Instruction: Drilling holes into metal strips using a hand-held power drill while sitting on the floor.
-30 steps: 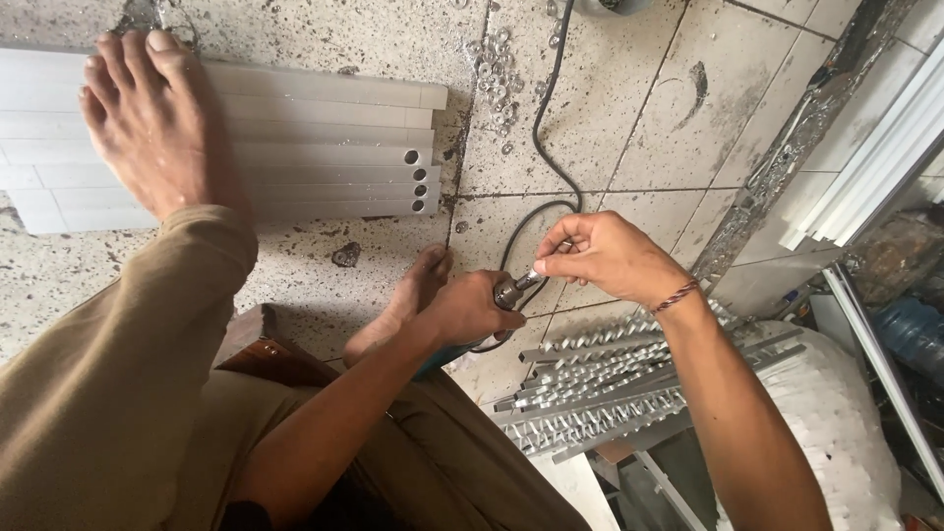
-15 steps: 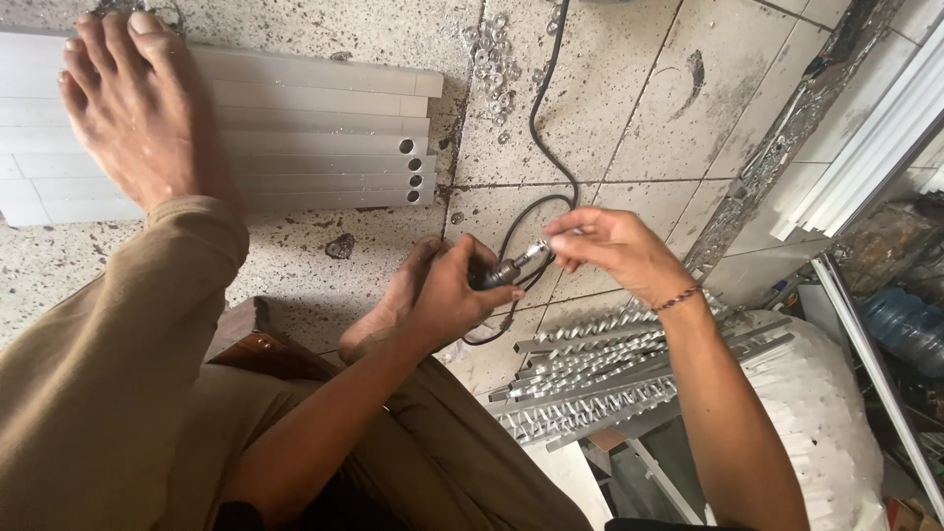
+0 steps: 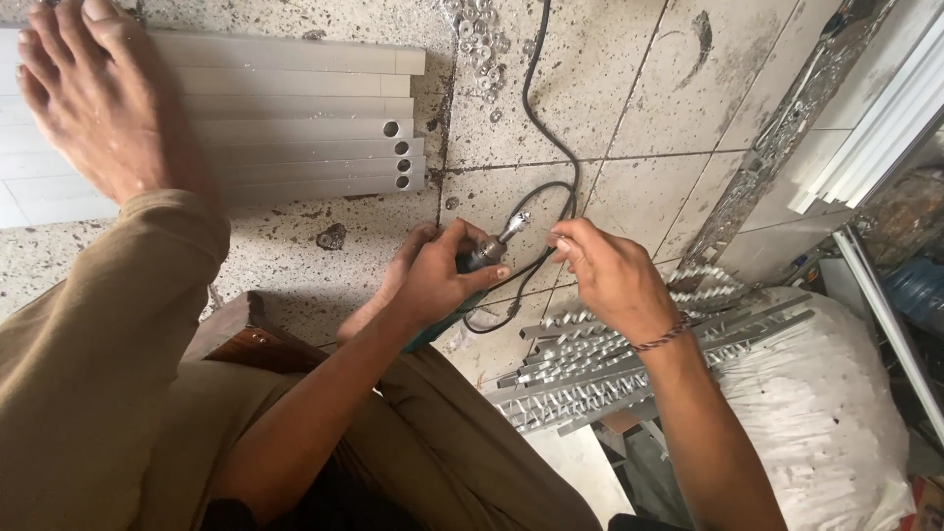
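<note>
Left hand (image 3: 442, 280) grips drill (image 3: 489, 248); right hand (image 3: 612, 278) beside.

We see the drill (image 3: 482, 254) showing a shiny metal chuck and a black rubbery cord (image 3: 551, 128). We note matt grey aluminium profiles (image 3: 295, 128), rough speckled floor tiles (image 3: 629, 88), glinting metal shavings (image 3: 482, 39) and a woven white plastic sack (image 3: 826, 413).

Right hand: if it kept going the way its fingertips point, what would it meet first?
Probably the chuck of the drill in the left hand; the right hand points left at it, though depth is unclear.
</note>
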